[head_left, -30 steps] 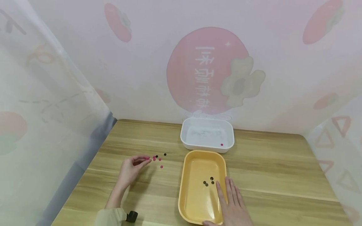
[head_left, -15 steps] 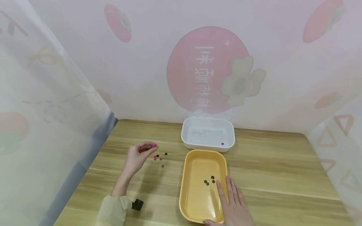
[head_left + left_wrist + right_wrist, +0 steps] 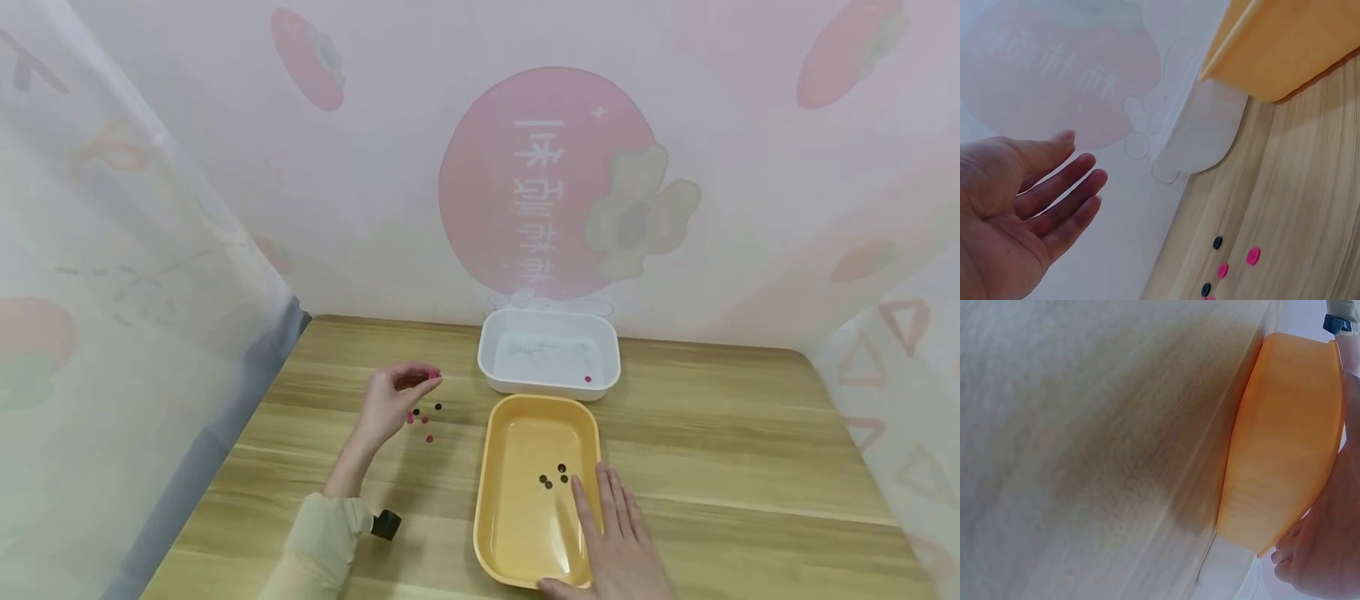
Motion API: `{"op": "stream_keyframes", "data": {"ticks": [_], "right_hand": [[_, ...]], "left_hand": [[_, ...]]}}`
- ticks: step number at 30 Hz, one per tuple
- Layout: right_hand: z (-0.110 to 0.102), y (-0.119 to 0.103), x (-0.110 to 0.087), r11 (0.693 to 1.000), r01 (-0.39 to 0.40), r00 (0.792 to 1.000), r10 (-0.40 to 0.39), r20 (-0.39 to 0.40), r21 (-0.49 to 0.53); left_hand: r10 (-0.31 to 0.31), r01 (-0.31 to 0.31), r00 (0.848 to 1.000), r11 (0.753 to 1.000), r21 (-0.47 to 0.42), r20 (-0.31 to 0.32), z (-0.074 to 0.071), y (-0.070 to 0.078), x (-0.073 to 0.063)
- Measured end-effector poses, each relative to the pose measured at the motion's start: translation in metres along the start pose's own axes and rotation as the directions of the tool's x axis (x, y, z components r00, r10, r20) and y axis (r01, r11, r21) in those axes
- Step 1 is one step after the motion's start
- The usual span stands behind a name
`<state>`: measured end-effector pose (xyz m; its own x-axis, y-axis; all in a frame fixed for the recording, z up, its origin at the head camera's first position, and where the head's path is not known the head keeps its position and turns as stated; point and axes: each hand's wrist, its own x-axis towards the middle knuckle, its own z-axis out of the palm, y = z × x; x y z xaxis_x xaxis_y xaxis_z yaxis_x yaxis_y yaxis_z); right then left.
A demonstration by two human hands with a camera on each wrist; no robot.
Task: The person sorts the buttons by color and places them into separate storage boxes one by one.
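Observation:
My left hand (image 3: 390, 404) is raised above the table, thumb and fingertips pinching a small pink button (image 3: 434, 376). That button is hidden behind the thumb in the left wrist view. Beneath and beside the hand, several loose pink buttons (image 3: 1253, 255) and two black buttons (image 3: 1217, 242) lie on the wood. With straight fingers, my right hand (image 3: 624, 546) rests on the right rim of the yellow tray (image 3: 483, 492). Several dark buttons (image 3: 549, 485) sit together on that tray's floor. A white tray (image 3: 543, 390) behind it has one pink button (image 3: 588, 379) inside.
The wooden table (image 3: 735, 442) extends right of both trays. At its back edge stands a pale printed backdrop (image 3: 360, 217), close behind the white tray. A black camera mount (image 3: 386, 525) juts from the left sleeve (image 3: 322, 537).
Holding the pink button, my left hand has lifted off the group of loose buttons and moved right and farther back, toward the white tray. My right hand has stayed on the yellow tray's rim.

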<state>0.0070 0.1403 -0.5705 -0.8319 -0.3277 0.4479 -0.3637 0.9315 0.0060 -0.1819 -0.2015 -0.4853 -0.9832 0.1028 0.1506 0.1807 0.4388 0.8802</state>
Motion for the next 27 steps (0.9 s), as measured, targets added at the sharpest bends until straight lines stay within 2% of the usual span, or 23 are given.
{"op": "stream_keyframes", "data": {"ticks": [6,10,16,22,27], "right_hand": [[-0.001,-0.001,0.001,1.000,0.013,1.000,-0.013,-0.005,-0.013],[-0.002,-0.001,0.001,1.000,0.022,1.000,-0.022,-0.019,-0.017],[-0.005,-0.002,0.003,1.000,0.009,1.000,-0.009,0.001,-0.003],[-0.008,-0.003,0.003,1.000,-0.005,0.999,0.005,0.044,0.001],[-0.009,-0.004,0.001,1.000,0.003,0.999,-0.003,0.037,-0.005]], "left_hand": [[0.093,-0.093,0.996,0.995,0.020,-0.008,0.022,0.004,0.016],[0.103,-0.103,0.995,0.995,0.010,-0.003,0.039,0.005,0.030],[0.133,-0.135,0.990,0.990,0.035,0.046,0.065,0.004,0.055],[0.090,-0.104,0.990,0.985,0.138,0.108,0.081,0.006,0.072],[0.039,-0.069,0.988,0.976,0.206,0.150,0.091,0.004,0.076]]}}
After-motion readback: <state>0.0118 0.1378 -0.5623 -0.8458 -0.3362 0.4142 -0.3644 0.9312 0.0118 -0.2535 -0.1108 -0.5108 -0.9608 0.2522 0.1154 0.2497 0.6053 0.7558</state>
